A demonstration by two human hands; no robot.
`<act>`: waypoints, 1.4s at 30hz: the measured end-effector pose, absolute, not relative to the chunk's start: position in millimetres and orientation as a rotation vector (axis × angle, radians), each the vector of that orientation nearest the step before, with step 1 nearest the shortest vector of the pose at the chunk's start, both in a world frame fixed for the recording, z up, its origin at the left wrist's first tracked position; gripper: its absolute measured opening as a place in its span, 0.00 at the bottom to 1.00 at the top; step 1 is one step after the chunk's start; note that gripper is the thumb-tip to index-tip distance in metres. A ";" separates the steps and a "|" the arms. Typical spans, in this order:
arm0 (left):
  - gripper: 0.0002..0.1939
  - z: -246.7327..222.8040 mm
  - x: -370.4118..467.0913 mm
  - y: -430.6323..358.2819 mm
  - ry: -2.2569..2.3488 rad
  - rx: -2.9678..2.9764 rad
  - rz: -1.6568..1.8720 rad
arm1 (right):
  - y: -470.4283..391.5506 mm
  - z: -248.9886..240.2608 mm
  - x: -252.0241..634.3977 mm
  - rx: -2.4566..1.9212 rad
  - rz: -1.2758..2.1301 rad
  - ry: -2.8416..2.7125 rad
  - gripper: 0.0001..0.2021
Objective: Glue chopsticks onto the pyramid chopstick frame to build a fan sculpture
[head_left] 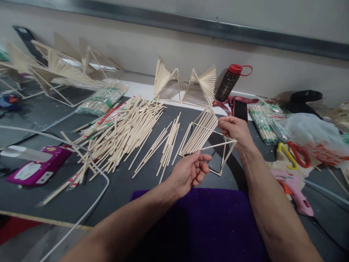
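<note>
A frame of pale wooden chopsticks stands on the table ahead of me, with a slanted row of chopsticks laid side by side across it. My right hand is closed in a pinch at the upper end of the outermost chopstick in that row. At the row's lower end is my left hand, palm partly up, its fingers loosely curled and apart with nothing visible in them. Its thumb is close to the stick ends; whether it touches them I cannot tell. Loose chopsticks lie left of the frame.
Left lie a large chopstick pile, a wrapped bundle and a purple device. Fan-shaped stick structures and a bottle stand behind. Right are scissors, a pink glue gun and a plastic bag.
</note>
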State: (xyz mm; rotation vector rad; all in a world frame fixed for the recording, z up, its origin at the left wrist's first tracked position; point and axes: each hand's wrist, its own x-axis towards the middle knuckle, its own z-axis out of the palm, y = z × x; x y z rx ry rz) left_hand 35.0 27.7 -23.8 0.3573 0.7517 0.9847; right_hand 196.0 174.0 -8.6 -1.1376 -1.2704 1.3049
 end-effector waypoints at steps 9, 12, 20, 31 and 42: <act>0.25 -25.3 32.3 28.2 0.721 0.297 0.985 | 173.7 -7.8 197.2 -1.143 1.296 -1.296 0.09; 0.26 -26.6 33.7 28.5 0.714 0.298 0.970 | 174.1 -8.2 197.3 -1.154 1.292 -1.302 0.09; 0.23 -26.7 36.0 29.0 0.722 0.308 0.988 | 173.7 -7.8 197.2 -1.143 1.290 -1.305 0.08; 0.21 -27.0 35.4 26.5 0.716 0.341 0.991 | 175.1 -8.1 195.9 -1.166 1.307 -1.252 0.09; 0.21 -26.4 35.9 26.7 0.706 0.353 0.987 | 176.4 -10.1 197.1 -1.148 1.289 -1.271 0.10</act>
